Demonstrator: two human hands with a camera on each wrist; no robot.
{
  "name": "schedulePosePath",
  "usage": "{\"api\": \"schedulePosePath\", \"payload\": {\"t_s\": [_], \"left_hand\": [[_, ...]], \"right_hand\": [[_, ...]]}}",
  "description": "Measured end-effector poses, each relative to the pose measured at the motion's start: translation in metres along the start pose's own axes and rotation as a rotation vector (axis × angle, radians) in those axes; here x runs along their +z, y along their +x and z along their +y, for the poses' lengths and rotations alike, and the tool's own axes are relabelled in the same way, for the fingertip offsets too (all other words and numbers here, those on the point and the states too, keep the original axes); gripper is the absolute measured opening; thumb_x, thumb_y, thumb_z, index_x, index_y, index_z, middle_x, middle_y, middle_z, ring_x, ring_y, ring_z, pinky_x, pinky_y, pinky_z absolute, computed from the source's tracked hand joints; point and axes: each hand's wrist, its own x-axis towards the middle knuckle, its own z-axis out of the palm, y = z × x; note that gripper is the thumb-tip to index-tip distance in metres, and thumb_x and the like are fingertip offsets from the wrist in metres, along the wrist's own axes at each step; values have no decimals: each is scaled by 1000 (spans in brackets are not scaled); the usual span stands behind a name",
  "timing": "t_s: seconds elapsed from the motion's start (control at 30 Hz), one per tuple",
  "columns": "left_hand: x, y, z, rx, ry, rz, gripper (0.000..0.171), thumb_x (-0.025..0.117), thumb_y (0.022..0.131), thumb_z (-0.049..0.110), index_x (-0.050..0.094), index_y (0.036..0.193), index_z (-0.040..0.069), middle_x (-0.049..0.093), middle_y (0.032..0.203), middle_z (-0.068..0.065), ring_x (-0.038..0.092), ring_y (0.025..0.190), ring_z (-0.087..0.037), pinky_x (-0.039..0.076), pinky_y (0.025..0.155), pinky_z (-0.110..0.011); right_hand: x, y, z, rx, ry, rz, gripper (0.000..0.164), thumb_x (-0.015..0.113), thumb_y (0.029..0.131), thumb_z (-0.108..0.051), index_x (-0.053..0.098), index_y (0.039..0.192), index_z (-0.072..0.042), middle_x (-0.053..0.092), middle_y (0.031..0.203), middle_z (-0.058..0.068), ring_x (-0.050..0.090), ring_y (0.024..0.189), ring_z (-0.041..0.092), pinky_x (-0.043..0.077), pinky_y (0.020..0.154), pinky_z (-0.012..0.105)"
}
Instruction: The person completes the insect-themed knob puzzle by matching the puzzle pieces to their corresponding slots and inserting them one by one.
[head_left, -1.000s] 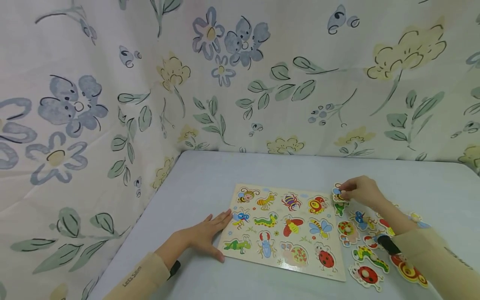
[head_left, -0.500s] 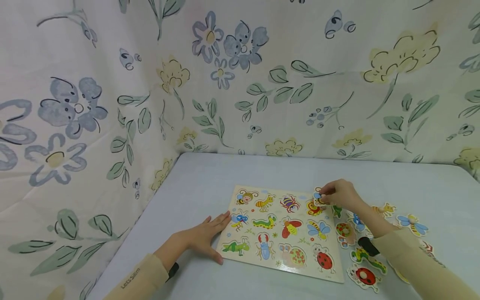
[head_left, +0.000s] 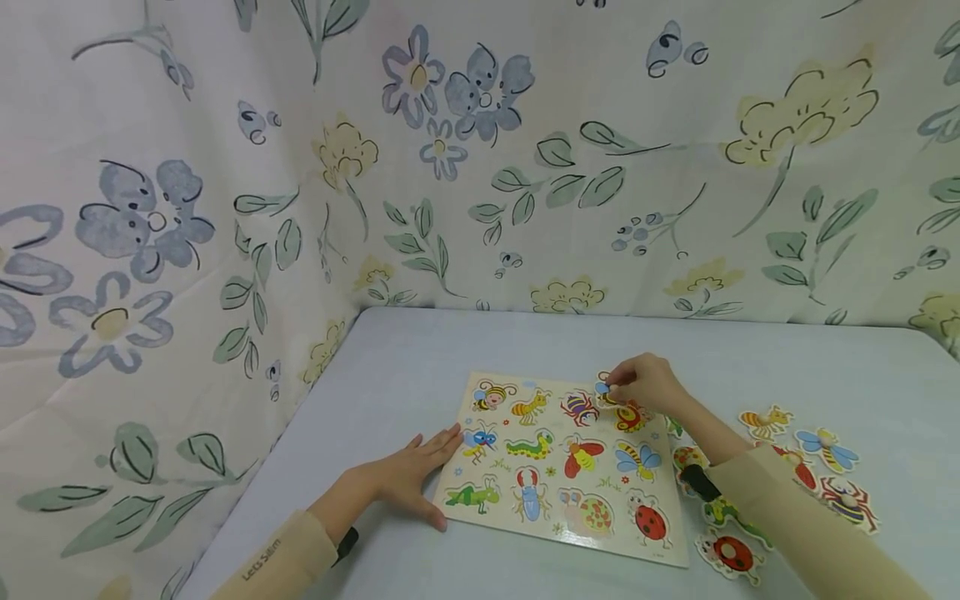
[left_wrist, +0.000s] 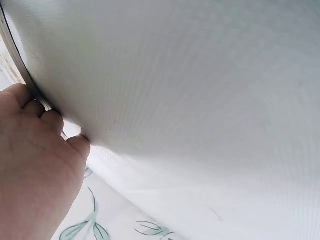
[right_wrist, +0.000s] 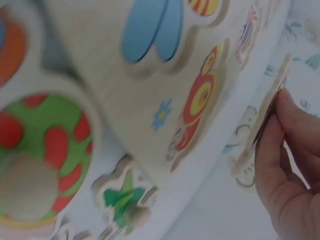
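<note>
A wooden insect puzzle board (head_left: 609,457) lies on the table, its recesses showing printed bugs. My left hand (head_left: 411,482) rests at its left edge, fingers spread and fairly straight, fingertips touching the board. In the left wrist view, the left hand (left_wrist: 42,150) appears beside the board's edge. Over the upper right part of the board, my right hand (head_left: 651,385) pinches a bee puzzle piece (head_left: 603,390) between thumb and fingers. Seen in the right wrist view, this bee piece (right_wrist: 264,117) is edge-on and raised above the board; its printed face is mostly hidden.
Right of the board lie several knobbed pieces, among them a ladybug piece (head_left: 731,554), a spider piece (head_left: 849,502), a dragonfly piece (head_left: 827,451) and an ant-like piece (head_left: 765,423). The right forearm covers some. A floral curtain (head_left: 480,167) hangs behind the table.
My right hand has carried the bee piece leftward, from beside the board's upper right corner to over its top row. The left hand has stayed at the board's edge.
</note>
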Motion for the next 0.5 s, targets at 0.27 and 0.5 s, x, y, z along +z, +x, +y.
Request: {"api": "schedulePosePath", "payload": {"t_s": [0.27,0.5], "left_hand": [[2,0,-1,-16,-2,-10,120,81,70,54,11,157,9,1,164,-4,6,149,-23,5,119,-50],[1,0,-3,-26,6,-11,120,81,70,54,11,157,10,1,164,-3,5,149,-23,5,119,-50]], "right_hand": [[16,10,-14,-20,42,-22,7,69,86,2,72,91,6,68,78,6,58,69,17,50,62,28],[33,20,-25,-61,34,-37,6,71,85,0,73,90,4,68,81,6,57,71,17,50,63,29]]}}
